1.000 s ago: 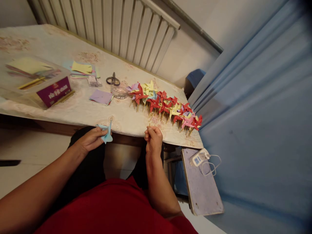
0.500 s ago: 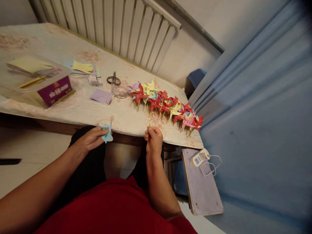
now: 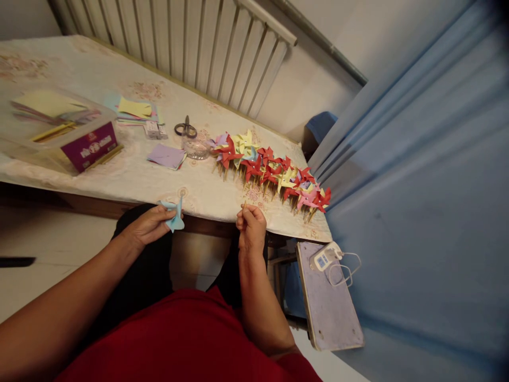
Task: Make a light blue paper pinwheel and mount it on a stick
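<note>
My left hand (image 3: 150,225) is closed on a light blue folded paper pinwheel head (image 3: 175,218), held just off the table's front edge. Apart from it, my right hand (image 3: 251,224) is closed in a pinch around a thin wooden stick (image 3: 244,203), of which only a short tip shows above the fingers. Beyond that hand, finished paper pinwheels (image 3: 270,172) in red, yellow, pink, purple and blue lie bunched on the table, their sticks toward me. A stack of purple paper squares (image 3: 166,156) lies beyond my left hand, beside a clear glass dish (image 3: 198,150).
Scissors (image 3: 185,128), small boxes (image 3: 155,130) and coloured paper sheets (image 3: 135,108) lie farther back on the flowered tablecloth (image 3: 131,183). A clear plastic bin (image 3: 47,154) stands at left. At right are a stool (image 3: 332,313) bearing a white plug device (image 3: 326,257) and a blue curtain (image 3: 429,212).
</note>
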`<act>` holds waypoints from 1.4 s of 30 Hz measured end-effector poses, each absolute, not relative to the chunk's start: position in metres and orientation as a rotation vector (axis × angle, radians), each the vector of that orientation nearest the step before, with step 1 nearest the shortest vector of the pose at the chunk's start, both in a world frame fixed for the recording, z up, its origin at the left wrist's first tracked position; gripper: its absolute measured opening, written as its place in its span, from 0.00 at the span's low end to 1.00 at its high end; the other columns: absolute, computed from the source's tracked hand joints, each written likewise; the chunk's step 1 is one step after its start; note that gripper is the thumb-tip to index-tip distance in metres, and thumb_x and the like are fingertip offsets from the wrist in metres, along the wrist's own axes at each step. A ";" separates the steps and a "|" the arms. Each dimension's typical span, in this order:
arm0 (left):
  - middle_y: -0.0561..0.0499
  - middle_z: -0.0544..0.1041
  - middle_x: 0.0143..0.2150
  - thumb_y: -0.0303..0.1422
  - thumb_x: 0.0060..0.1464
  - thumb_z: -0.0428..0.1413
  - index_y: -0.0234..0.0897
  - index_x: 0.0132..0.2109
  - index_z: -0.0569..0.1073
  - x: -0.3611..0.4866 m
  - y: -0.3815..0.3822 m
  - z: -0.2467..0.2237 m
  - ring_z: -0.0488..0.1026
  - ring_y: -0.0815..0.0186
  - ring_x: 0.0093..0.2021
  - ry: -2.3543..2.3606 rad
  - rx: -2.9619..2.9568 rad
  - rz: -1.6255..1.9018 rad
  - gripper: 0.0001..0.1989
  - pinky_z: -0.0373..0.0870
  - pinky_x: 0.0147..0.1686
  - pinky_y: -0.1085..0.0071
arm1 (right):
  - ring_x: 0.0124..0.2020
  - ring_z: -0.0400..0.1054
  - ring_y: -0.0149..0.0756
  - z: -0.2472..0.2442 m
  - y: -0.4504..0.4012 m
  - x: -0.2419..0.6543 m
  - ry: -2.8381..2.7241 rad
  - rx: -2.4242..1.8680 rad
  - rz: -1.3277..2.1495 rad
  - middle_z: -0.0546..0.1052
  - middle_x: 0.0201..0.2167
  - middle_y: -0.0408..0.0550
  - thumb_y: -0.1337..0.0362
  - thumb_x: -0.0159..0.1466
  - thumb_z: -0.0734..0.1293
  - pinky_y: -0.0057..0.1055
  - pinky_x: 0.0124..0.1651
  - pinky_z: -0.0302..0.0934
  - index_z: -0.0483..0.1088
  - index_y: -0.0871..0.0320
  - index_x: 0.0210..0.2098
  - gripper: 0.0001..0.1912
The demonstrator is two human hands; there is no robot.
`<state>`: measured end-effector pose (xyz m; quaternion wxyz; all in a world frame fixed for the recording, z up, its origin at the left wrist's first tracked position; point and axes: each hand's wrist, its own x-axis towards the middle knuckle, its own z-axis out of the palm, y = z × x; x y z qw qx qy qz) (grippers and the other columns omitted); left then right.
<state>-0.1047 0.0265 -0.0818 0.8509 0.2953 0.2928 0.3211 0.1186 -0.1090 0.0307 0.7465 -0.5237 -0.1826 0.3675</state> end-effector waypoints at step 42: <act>0.46 0.81 0.32 0.20 0.46 0.68 0.27 0.39 0.79 -0.102 0.024 -0.078 0.76 0.66 0.30 0.636 0.581 0.685 0.11 0.75 0.35 0.71 | 0.15 0.51 0.20 0.028 -0.112 0.119 -0.389 -1.195 0.815 0.68 0.16 0.34 0.59 0.52 0.71 0.22 0.18 0.39 0.68 0.58 0.28 0.11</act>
